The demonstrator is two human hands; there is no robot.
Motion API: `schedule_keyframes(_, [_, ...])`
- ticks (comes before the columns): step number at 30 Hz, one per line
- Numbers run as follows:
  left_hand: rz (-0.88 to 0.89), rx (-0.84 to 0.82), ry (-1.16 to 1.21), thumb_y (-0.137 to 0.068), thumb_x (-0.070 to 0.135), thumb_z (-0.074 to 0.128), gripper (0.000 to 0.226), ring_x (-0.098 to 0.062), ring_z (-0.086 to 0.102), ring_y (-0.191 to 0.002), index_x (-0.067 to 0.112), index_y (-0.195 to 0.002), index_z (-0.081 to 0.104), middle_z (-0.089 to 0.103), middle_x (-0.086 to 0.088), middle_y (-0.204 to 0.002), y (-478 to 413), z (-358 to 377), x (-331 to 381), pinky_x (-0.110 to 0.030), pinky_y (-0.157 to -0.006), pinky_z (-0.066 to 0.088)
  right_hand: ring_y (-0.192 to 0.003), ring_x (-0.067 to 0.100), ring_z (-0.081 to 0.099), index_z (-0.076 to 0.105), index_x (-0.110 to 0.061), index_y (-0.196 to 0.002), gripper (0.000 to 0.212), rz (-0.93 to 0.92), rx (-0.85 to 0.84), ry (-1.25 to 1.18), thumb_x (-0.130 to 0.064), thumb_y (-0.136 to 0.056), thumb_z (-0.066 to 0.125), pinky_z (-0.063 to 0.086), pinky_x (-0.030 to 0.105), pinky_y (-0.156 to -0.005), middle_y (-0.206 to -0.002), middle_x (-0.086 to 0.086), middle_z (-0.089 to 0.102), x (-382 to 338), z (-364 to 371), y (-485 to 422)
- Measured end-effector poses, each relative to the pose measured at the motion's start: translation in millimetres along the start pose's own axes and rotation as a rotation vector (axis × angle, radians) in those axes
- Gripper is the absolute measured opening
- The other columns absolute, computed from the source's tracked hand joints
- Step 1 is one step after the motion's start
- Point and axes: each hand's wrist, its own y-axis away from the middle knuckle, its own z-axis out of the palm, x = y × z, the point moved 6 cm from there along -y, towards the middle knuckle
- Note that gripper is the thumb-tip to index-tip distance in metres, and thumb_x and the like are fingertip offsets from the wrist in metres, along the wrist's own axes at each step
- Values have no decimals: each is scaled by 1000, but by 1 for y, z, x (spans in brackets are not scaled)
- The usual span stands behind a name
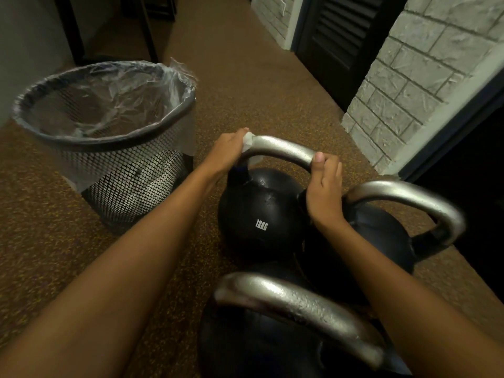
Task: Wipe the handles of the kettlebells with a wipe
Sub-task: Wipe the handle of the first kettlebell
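Three black kettlebells with silver handles stand close together on the floor. The far one, marked 12KG (pixel 259 214), has its handle (pixel 281 148) held at both ends. My left hand (pixel 227 150) presses a white wipe (pixel 249 141) around the left bend of that handle. My right hand (pixel 324 184) grips the right end of the same handle, thumb on top. A second kettlebell (pixel 381 236) sits to the right, and the nearest kettlebell (pixel 272 345) lies below my arms.
A black mesh waste bin (pixel 109 148) lined with a clear plastic bag stands on the speckled brown floor to the left. A white brick-patterned pillar (pixel 409 91) and a dark louvred door (pixel 341 36) are on the right.
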Motion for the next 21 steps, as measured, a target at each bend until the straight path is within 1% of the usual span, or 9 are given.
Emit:
schedule_keyframes(3, [-35, -69, -188, -98, 33, 30, 36, -10, 53, -76, 13, -99, 60, 59, -1, -83, -7, -1, 8, -22, -64, 38, -106, 27, 44, 47, -4, -108, 32, -11, 18, 2, -30, -101, 28, 32, 36, -92, -109, 13, 45, -1, 0, 0])
schedule_keyframes(6, [132, -148, -498, -98, 30, 28, 37, -19, 50, -79, 11, -92, 59, 56, -7, -84, -10, 11, 34, -27, -66, 36, -107, 28, 45, 47, -6, -110, 33, -21, 22, 1, -31, -101, 28, 34, 41, -95, -109, 11, 45, -1, 1, 0])
schedule_keyframes(8, [209, -155, -615, -99, 27, 26, 37, -22, 49, -83, 10, -93, 58, 53, -8, -87, -8, 19, 44, -28, -66, 34, -107, 28, 44, 46, -6, -110, 32, -20, 10, -1, -31, -101, 27, 35, 40, -95, -107, 7, 43, -1, 0, 0])
schedule_keyframes(9, [210, -164, -609, -99, 28, 26, 38, -23, 49, -84, 9, -96, 59, 53, -9, -90, -8, 20, 44, -28, -66, 34, -107, 27, 44, 46, -6, -110, 32, -19, 4, -3, -31, -101, 27, 34, 39, -95, -106, 5, 41, -2, 0, 0])
schedule_keyframes(12, [124, -211, -442, -98, 31, 30, 43, -22, 50, -85, 1, -105, 61, 57, -15, -98, -14, 13, 34, -31, -73, 36, -109, 25, 42, 45, -6, -110, 31, -15, -20, 0, -30, -101, 28, 30, 32, -92, -105, 1, 38, -2, -2, -2])
schedule_keyframes(15, [44, -304, -390, -99, 30, 29, 38, -14, 46, -72, 4, -99, 56, 55, -7, -83, -15, 9, 29, -29, -68, 35, -109, 25, 43, 46, -6, -111, 32, 0, -40, 4, -30, -101, 28, 29, 30, -92, -106, 3, 40, -1, -2, -2])
schedule_keyframes(18, [47, -328, -456, -100, 25, 27, 30, -12, 40, -66, 13, -83, 49, 48, -2, -75, -12, 12, 36, -26, -63, 33, -110, 27, 43, 46, -6, -113, 33, -1, -40, 12, -30, -101, 28, 29, 33, -94, -111, 10, 45, -1, -2, -2])
schedule_keyframes(20, [61, -307, -550, -100, 24, 26, 33, -14, 40, -67, 15, -74, 45, 47, -6, -80, -14, 16, 40, -29, -66, 33, -110, 26, 43, 46, -6, -114, 33, -3, -44, 21, -31, -101, 27, 29, 33, -94, -113, 11, 45, 0, 0, -2])
schedule_keyframes(21, [68, -289, -599, -100, 26, 25, 33, -17, 42, -71, 14, -77, 46, 49, -9, -86, -16, 18, 43, -31, -71, 33, -110, 26, 43, 46, -6, -114, 33, -5, -44, 23, -31, -101, 27, 29, 33, -94, -112, 11, 45, 0, 0, -2])
